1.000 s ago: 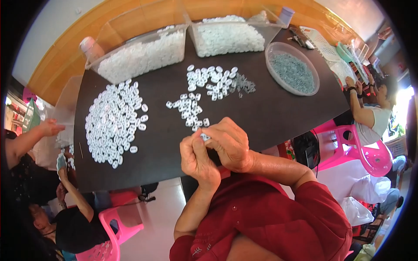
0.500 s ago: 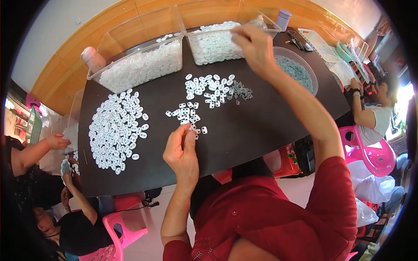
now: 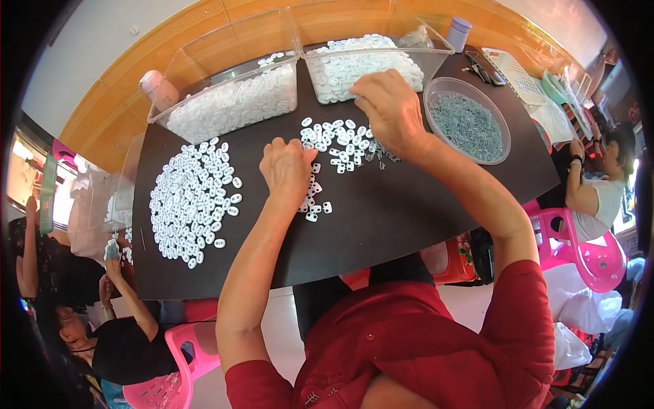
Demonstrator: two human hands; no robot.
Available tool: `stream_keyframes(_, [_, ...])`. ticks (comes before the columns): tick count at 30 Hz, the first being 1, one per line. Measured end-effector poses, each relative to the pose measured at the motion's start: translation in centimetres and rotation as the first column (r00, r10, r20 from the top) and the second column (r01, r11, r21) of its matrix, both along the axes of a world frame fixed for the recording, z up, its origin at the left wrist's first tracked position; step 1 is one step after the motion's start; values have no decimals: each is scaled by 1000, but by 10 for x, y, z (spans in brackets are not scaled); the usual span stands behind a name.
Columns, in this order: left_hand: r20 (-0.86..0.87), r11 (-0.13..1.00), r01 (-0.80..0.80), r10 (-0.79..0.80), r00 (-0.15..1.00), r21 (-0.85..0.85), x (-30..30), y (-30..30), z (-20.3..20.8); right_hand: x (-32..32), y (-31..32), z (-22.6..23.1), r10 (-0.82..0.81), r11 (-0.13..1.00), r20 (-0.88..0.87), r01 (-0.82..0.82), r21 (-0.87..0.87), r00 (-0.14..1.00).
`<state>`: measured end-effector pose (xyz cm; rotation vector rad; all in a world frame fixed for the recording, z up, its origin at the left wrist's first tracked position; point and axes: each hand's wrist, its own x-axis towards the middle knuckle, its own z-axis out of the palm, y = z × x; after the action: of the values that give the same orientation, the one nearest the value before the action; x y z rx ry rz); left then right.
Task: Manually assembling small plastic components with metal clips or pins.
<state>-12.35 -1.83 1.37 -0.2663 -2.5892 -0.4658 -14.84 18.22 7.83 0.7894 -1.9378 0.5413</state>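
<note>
My left hand (image 3: 287,172) is curled closed, back upward, over the dark table (image 3: 340,238). It partly covers a cluster of small white two-holed pieces (image 3: 312,204). What its fingers hold, if anything, is hidden. My right hand (image 3: 392,112) is raised in front of the right-hand clear bin, thumb and fingers drawn together toward the left; anything pinched there is too small to make out. Beneath it lie loose white oval two-holed pieces (image 3: 334,133) and a small heap of grey screw-like pins (image 3: 385,153), partly hidden by the hand and wrist.
A wide pile of white ovals (image 3: 191,201) covers the table's left. Two clear bins of white pieces (image 3: 235,102) (image 3: 361,71) stand behind. A round tub of grey pins (image 3: 470,123) sits at right. Bottles (image 3: 160,88) (image 3: 458,33) stand at the back; other people sit on both sides.
My left hand has moved forward from the near white cluster, turning its back up. My right hand has come down and nearer from the right-hand bin. The view has shifted slightly.
</note>
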Motion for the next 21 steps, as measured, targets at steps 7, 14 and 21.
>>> stream_keyframes(7, [37,999,37,-38,999,16,-14,5,-6,23,6,-14,29,999,165,-27,-18,986])
stream_keyframes(14, [45,992,82,-87,995,101,-9,0,-4,36,7,-35,65,998,291,-64,-11,954])
stream_keyframes(21, [-19,922,280,-285,958,266,13,-4,15,52,11,-42,127,988,525,-63,-138,842])
